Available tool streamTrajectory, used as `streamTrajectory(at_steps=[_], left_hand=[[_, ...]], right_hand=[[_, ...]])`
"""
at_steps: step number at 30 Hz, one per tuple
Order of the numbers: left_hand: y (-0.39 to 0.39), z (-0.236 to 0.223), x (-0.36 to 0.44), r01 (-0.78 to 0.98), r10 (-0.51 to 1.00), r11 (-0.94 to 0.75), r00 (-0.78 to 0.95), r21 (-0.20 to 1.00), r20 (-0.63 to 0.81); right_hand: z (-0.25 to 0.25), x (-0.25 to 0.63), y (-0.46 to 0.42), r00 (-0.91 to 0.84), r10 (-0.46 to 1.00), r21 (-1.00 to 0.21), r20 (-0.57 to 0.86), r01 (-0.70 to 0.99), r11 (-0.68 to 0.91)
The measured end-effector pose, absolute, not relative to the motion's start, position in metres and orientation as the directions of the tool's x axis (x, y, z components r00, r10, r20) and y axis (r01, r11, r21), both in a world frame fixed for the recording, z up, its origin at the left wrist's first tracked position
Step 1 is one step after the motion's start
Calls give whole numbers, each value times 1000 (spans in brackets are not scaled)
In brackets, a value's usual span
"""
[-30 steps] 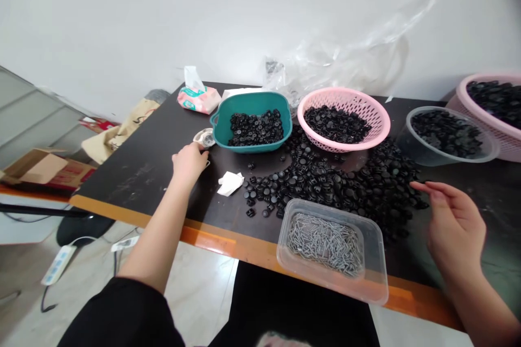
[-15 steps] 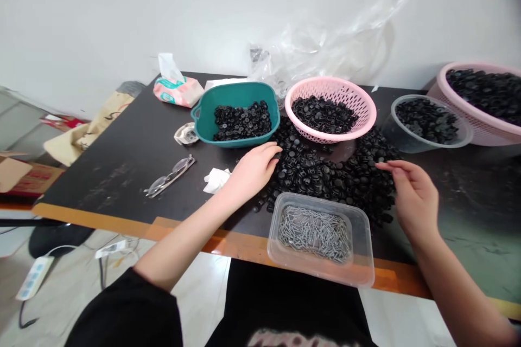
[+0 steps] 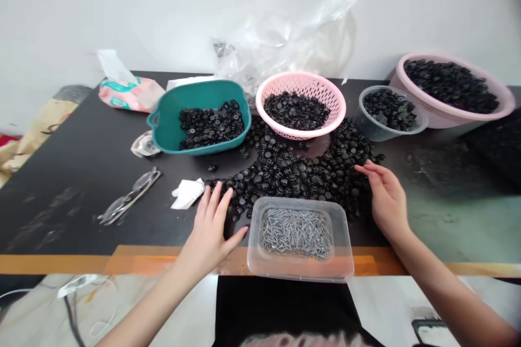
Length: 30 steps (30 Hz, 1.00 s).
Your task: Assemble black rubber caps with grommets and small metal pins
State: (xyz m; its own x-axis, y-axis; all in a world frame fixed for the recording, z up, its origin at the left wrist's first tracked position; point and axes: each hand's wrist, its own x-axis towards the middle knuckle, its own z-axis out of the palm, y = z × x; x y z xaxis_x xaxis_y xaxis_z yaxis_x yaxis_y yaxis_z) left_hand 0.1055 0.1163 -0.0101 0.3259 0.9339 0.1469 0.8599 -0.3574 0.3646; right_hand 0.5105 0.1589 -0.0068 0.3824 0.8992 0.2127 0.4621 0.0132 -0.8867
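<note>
two hands (image 3: 209, 233), two pink baskets (image 3: 301, 78), one teal basin (image 3: 199, 92), two clear tubs (image 3: 300, 268), one pair of glasses (image 3: 128, 198).

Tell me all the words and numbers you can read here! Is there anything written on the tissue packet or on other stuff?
Nothing can be read: the pink tissue packet has a teal label with print too small and blurred to read, and the pale print on the black shirt is blurred and cut off.
</note>
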Motion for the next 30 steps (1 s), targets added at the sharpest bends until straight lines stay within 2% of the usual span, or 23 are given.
streamTrajectory(at_steps=[8,19,30], left_hand=[[167,-12,131,840,925,-380,335,388,180],[217,-9,159,783,915,-403,347,474,205],[228,4,166,780,901,-434,379,451,211]], right_hand=[[-7,486,177,334,892,-855,305,508,102],[-7,475,213,322,874,-818,363,560,133],[-14,492,253,298,828,-747,476,633,202]])
